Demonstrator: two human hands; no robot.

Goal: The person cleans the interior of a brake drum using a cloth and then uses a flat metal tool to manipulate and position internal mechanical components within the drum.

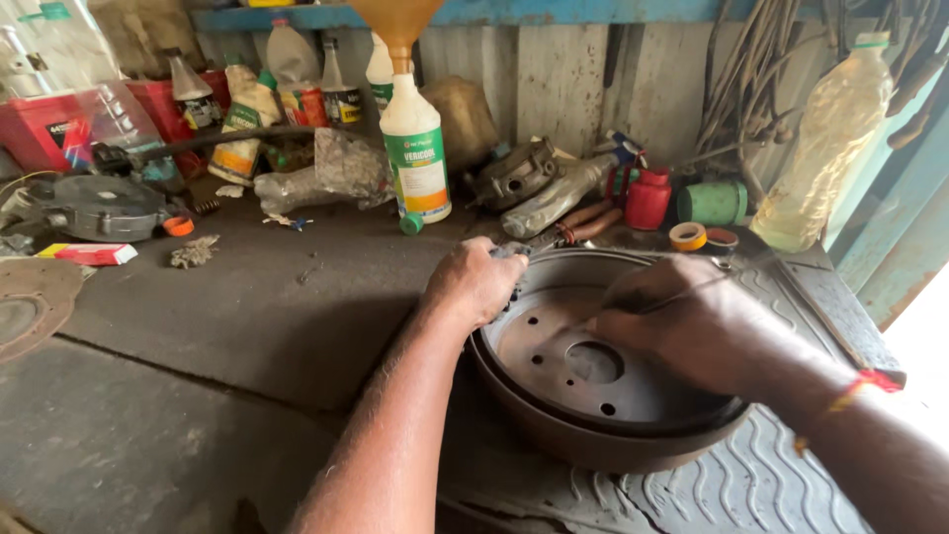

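A rusty brown brake drum (554, 420) lies open side up on a ribbed rubber mat (732, 489) at the right of the bench. Its inner face shows a centre hole and several bolt holes. My left hand (479, 282) grips the drum's far left rim, with a small metal part under its fingers. My right hand (687, 316) rests inside the drum, closed on a thin dark rod-like tool (682, 294) that points right. A red thread band is on my right wrist.
Behind the drum stand a white bottle with a green label (415, 158) topped by an orange funnel, a red can (647, 198), a green cup (714, 203), tape rolls (688, 236) and pliers (583, 222). Bottles, a grey metal housing (94, 208) and a round plate (30, 302) crowd the left.
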